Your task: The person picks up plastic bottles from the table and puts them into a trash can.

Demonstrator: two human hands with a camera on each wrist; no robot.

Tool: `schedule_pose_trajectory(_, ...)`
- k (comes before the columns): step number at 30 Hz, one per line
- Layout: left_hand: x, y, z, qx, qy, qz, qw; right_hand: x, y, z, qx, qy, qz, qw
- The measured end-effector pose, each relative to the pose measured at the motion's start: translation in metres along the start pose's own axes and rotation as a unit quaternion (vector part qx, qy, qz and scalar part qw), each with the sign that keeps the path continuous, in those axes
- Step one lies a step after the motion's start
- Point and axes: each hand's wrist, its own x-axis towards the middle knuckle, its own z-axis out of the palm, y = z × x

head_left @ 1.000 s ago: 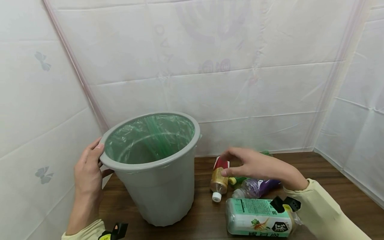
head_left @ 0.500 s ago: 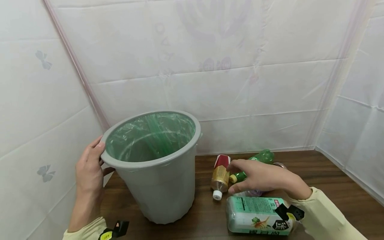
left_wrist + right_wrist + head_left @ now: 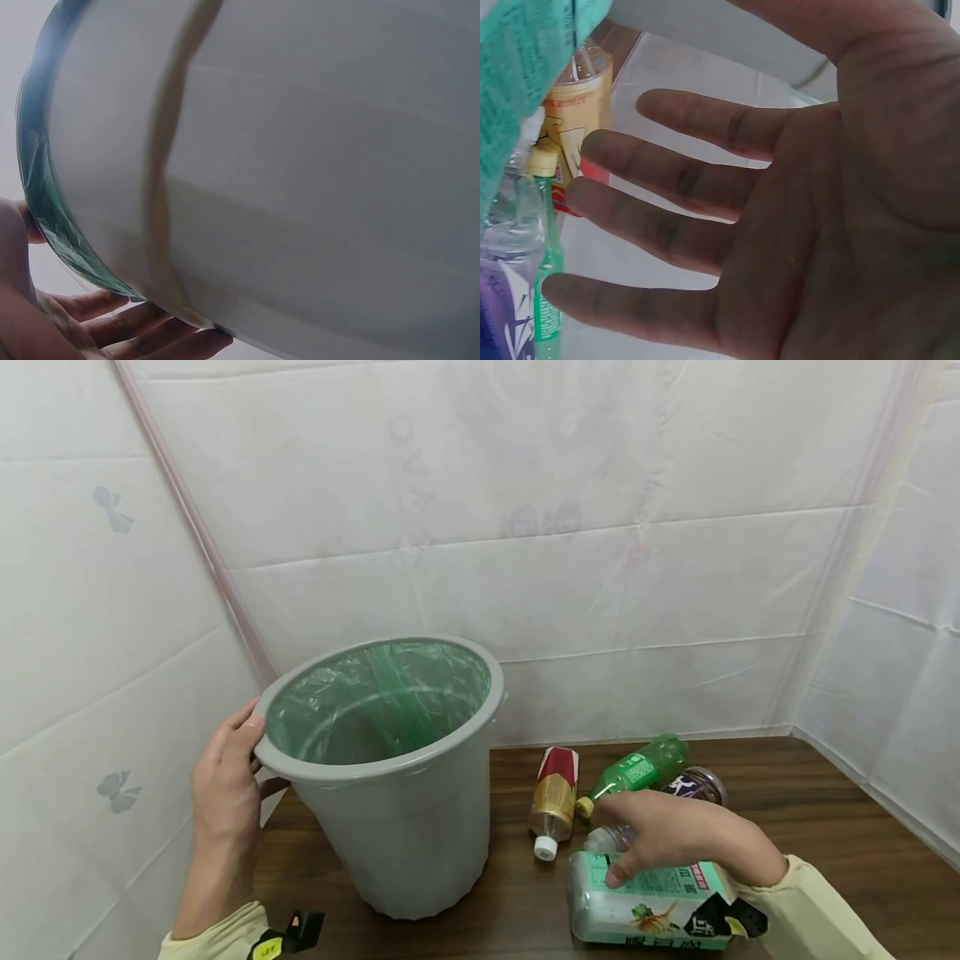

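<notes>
A grey trash bin [image 3: 405, 827] with a green plastic liner [image 3: 390, 702] stands on the table. My left hand [image 3: 228, 793] grips its left rim, fingers against the outer wall in the left wrist view. Spread fingers show on my right hand [image 3: 742, 195], which hovers with nothing in it over a large clear bottle with a light-green label [image 3: 652, 910]; contact cannot be told. Just behind it a purple-labelled bottle [image 3: 697, 783] is partly hidden by the hand. A green bottle [image 3: 637, 772] and a bottle with a red and gold label [image 3: 555, 797] lie farther back.
White sheeting [image 3: 570, 568] rises behind the dark wooden table [image 3: 795, 810] and along both sides. Between the bin and the bottles lies a strip of bare wood.
My right hand has moved toward me from the red and gold bottle to above the light-green-labelled bottle. The left hand keeps its grip on the bin.
</notes>
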Motion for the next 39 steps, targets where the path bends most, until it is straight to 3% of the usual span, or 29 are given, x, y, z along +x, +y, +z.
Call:
schedule_pose_trajectory(6,0.0,0.0,0.001,-0.004,0.001,0.002,1.0,0.003,0.023,0.008,-0.008,-0.025,-0.023,0.9994)
schedule_pose_trajectory(19,0.0,0.0,0.0,0.0,-0.002,0.002,1.0,-0.013,0.005,0.015,0.045,-0.025,0.045,0.9977)
schedule_pose_trajectory(27,0.0,0.0,0.0,-0.003,-0.001,0.003,1.0,-0.014,0.013,0.02,0.012,-0.015,0.014,0.9997)
schedule_pose_trajectory(39,0.001,0.0,0.001,-0.008,0.004,0.002,1.0,-0.015,0.018,0.025,0.015,-0.022,0.016,0.9995)
